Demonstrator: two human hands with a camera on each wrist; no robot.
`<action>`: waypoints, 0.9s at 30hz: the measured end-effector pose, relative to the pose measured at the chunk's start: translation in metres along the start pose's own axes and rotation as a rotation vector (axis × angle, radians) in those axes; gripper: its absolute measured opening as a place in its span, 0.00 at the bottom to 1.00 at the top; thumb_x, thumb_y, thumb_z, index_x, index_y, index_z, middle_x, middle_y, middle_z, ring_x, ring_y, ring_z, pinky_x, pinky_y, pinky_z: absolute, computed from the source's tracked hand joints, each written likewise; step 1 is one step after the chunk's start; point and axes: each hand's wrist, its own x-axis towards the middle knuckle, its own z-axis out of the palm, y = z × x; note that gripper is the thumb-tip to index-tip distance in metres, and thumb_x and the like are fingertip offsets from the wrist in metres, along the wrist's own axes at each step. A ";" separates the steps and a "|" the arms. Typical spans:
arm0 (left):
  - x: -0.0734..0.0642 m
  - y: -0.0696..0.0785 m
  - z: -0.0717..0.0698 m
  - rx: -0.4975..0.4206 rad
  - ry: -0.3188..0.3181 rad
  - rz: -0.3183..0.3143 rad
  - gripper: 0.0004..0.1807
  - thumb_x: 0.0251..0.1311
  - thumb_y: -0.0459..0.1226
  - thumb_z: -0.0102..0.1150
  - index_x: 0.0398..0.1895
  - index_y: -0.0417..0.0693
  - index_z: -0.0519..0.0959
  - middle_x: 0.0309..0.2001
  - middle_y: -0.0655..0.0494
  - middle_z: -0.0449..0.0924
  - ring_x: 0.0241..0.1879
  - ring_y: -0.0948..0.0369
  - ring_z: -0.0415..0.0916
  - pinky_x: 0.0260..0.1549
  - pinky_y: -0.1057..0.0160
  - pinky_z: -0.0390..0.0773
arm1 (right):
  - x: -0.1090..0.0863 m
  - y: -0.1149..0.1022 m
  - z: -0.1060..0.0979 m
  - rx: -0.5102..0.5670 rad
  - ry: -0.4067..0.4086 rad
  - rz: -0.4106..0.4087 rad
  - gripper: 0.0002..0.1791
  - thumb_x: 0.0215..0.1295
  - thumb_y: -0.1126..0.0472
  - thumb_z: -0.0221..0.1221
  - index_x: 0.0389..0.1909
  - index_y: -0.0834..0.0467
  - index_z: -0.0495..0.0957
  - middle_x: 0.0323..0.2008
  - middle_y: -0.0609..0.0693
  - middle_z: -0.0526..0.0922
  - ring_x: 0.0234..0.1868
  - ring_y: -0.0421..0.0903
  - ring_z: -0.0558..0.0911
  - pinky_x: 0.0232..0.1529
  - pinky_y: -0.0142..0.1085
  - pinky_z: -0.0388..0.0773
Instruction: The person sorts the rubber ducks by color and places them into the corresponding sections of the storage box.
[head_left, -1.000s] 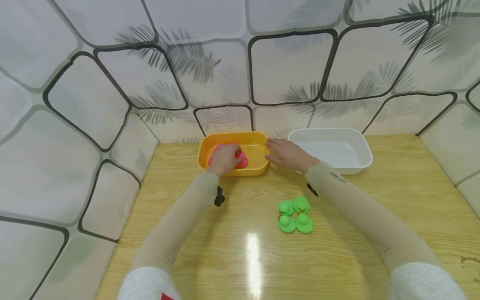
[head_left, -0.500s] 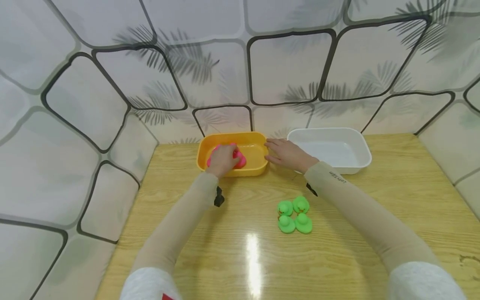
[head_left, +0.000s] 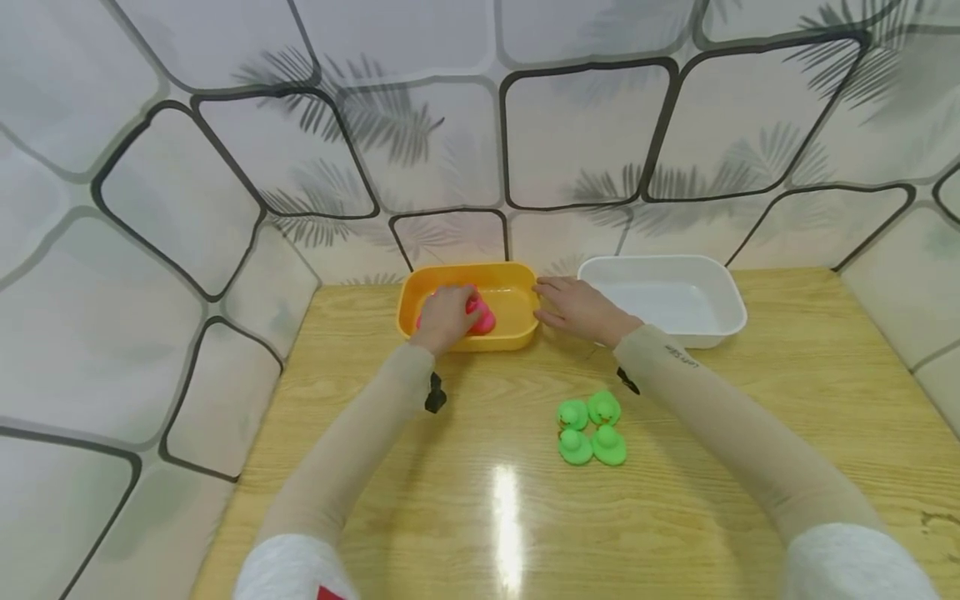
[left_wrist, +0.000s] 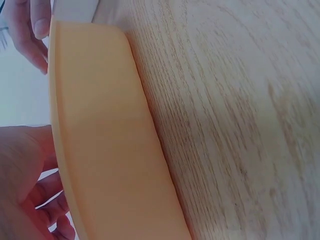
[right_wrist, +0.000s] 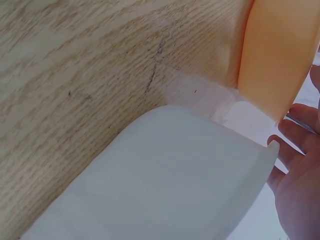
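My left hand [head_left: 444, 315] reaches into a yellow tray [head_left: 517, 337], its thumb and fingers around a pink rubber duck [head_left: 480, 320]. More pink shows beside it, partly covered by the hand. In the left wrist view, the left fingers [left_wrist: 47, 192] bend down behind the tray's rim. My right hand [head_left: 573, 307] is stretched out with spread fingers, fingertips right at the tray's right end. It passes over the left end of a white tray [head_left: 716, 340]. In the right wrist view, the right fingers [right_wrist: 295, 135] lie between the two trays.
Several green rubber ducks [head_left: 591, 429] stand in a tight cluster on the wooden table [head_left: 420, 500], nearer to me than the trays. A patterned wall covering [head_left: 585, 133] rises directly behind the trays and along the left side.
Inside the yellow tray my left hand has shifted only slightly over the pink ducks. My right hand stays at the tray's right end, and the green ducks have not moved.
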 end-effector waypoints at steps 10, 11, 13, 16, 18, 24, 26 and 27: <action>-0.003 0.008 -0.003 -0.037 0.055 0.041 0.16 0.71 0.43 0.64 0.54 0.44 0.83 0.50 0.49 0.86 0.48 0.50 0.82 0.51 0.51 0.80 | -0.012 0.001 -0.006 0.051 0.031 -0.025 0.29 0.77 0.55 0.60 0.69 0.70 0.71 0.70 0.69 0.71 0.71 0.66 0.70 0.73 0.59 0.62; -0.003 0.009 -0.003 -0.041 0.062 0.050 0.16 0.71 0.43 0.64 0.54 0.44 0.84 0.50 0.49 0.86 0.49 0.50 0.82 0.51 0.52 0.80 | -0.014 0.001 -0.007 0.052 0.033 -0.023 0.28 0.77 0.56 0.60 0.69 0.70 0.72 0.69 0.68 0.72 0.71 0.66 0.70 0.73 0.58 0.62; -0.003 0.010 -0.002 -0.050 0.068 0.069 0.16 0.71 0.43 0.64 0.54 0.43 0.84 0.50 0.49 0.87 0.49 0.51 0.82 0.52 0.53 0.80 | -0.017 0.002 -0.008 0.057 0.036 -0.020 0.27 0.77 0.56 0.60 0.68 0.69 0.72 0.67 0.68 0.74 0.70 0.65 0.71 0.73 0.57 0.63; -0.003 0.012 0.000 -0.065 0.072 0.095 0.16 0.71 0.43 0.64 0.54 0.43 0.84 0.50 0.49 0.87 0.50 0.51 0.82 0.53 0.54 0.80 | -0.023 0.003 -0.010 0.069 0.035 -0.003 0.27 0.77 0.55 0.59 0.68 0.69 0.73 0.66 0.66 0.75 0.68 0.64 0.72 0.73 0.57 0.64; -0.004 0.013 0.001 -0.079 0.069 0.107 0.16 0.71 0.43 0.65 0.54 0.42 0.84 0.49 0.49 0.87 0.51 0.50 0.81 0.53 0.53 0.79 | -0.026 0.003 -0.011 0.074 0.040 -0.001 0.26 0.78 0.56 0.59 0.67 0.68 0.73 0.65 0.65 0.76 0.67 0.64 0.74 0.72 0.57 0.65; -0.008 0.021 0.000 -0.103 0.046 0.136 0.18 0.71 0.45 0.65 0.55 0.43 0.84 0.49 0.49 0.86 0.52 0.50 0.79 0.53 0.54 0.79 | -0.035 0.006 -0.013 0.076 0.050 0.004 0.23 0.78 0.57 0.59 0.65 0.68 0.75 0.62 0.64 0.79 0.64 0.63 0.76 0.69 0.57 0.68; -0.008 0.023 0.000 -0.104 0.038 0.144 0.17 0.72 0.45 0.64 0.55 0.43 0.84 0.50 0.49 0.86 0.52 0.51 0.79 0.53 0.54 0.79 | -0.038 0.007 -0.013 0.079 0.050 0.010 0.23 0.77 0.57 0.59 0.65 0.67 0.76 0.61 0.63 0.79 0.64 0.62 0.76 0.69 0.57 0.68; -0.009 0.024 0.000 -0.102 0.036 0.148 0.17 0.72 0.45 0.64 0.55 0.44 0.84 0.49 0.50 0.86 0.53 0.51 0.79 0.54 0.55 0.78 | -0.040 0.007 -0.013 0.078 0.051 0.012 0.23 0.77 0.57 0.60 0.65 0.67 0.76 0.61 0.63 0.79 0.64 0.62 0.76 0.69 0.56 0.68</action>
